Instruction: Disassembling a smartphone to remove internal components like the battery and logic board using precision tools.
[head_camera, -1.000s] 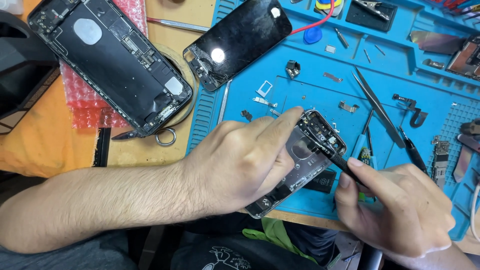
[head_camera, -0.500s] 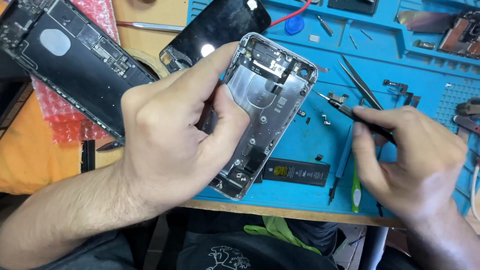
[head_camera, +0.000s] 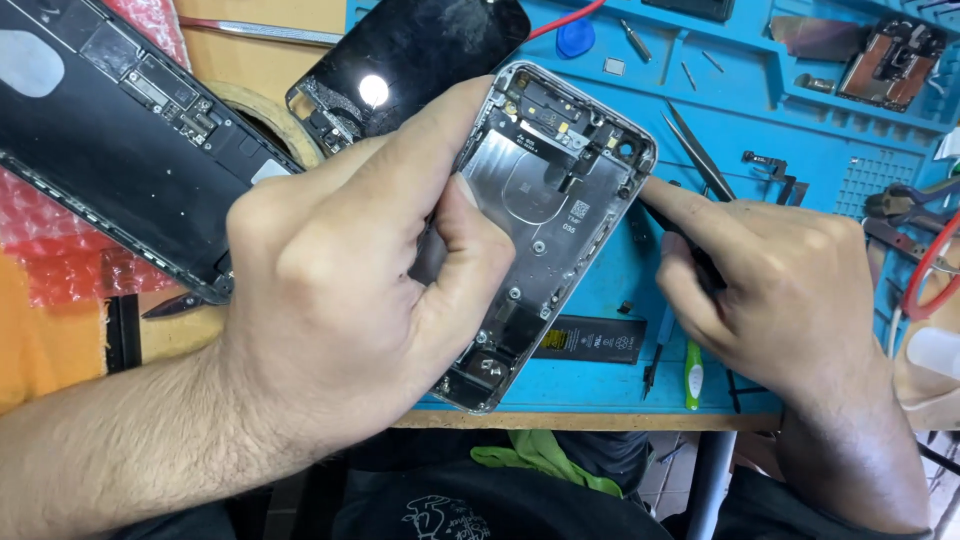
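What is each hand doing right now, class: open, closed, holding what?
Left hand: closed around the silver phone housing, held tilted above the blue mat.
Right hand: closed on a thin dark tool, forefinger pointing at the housing's edge.

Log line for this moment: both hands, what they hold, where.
left hand: grips silver phone housing, open side up | right hand: holds dark tool, forefinger at housing's top corner | below: blue mat
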